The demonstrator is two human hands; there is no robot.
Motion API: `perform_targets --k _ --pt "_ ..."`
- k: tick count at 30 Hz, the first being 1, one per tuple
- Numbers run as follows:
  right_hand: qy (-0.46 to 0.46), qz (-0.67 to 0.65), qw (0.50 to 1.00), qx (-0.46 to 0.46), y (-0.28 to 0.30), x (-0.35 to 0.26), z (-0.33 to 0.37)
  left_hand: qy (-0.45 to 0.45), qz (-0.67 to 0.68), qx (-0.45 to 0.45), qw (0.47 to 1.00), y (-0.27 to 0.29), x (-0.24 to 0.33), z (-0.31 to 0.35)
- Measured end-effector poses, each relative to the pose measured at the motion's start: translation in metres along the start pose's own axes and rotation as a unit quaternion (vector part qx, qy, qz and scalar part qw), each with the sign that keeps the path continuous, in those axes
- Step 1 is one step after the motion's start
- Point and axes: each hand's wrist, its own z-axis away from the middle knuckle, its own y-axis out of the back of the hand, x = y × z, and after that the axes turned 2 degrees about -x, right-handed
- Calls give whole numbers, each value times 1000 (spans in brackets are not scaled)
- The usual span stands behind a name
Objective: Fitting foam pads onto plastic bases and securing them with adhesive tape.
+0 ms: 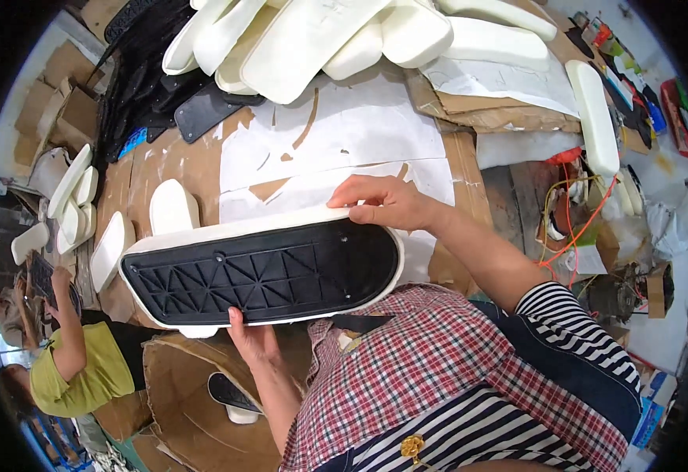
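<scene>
A long white padded piece with a black ribbed plastic base plate (261,271) is tilted up in front of me, its black side facing me. From below, my left hand (253,340) grips its lower edge, one fingertip showing on the rim and the other fingers hidden behind. At the upper right edge my right hand (387,203) pinches the white rim between thumb and fingers. Just behind it, a smaller white pad (173,206) sits on the cardboard-covered table, and another white pad (113,250) leans to its left.
White pads (305,47) are heaped at the back, beside a stack of black plates (155,98). An open cardboard box (194,393) stands below the table's near edge. A co-worker in a yellow-green top (84,366) is at the left. Orange cords (576,228) hang at the right.
</scene>
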Motion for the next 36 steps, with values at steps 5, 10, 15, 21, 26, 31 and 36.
perform_targets --k 5,10,15,21,26,31,36 --pt "39 132 986 89 -9 -1 -1 -26 -45 -9 999 -15 16 -1" --pt "-87 -81 987 112 -4 11 -22 -62 -110 20 992 -49 18 -15" --pt "-173 -95 974 113 4 41 -18 -59 -48 81 994 -67 27 -35" --pt "-180 -378 906 63 -26 22 -25 -60 71 83 992 -58 35 -41" --pt "-220 -326 905 160 -44 16 -40 -71 97 123 985 -60 42 -26" --pt "-210 -426 864 166 -16 61 -8 -159 144 116 970 -56 60 -16" --pt "-199 -430 875 95 1 70 9 -219 67 87 969 -40 104 9"
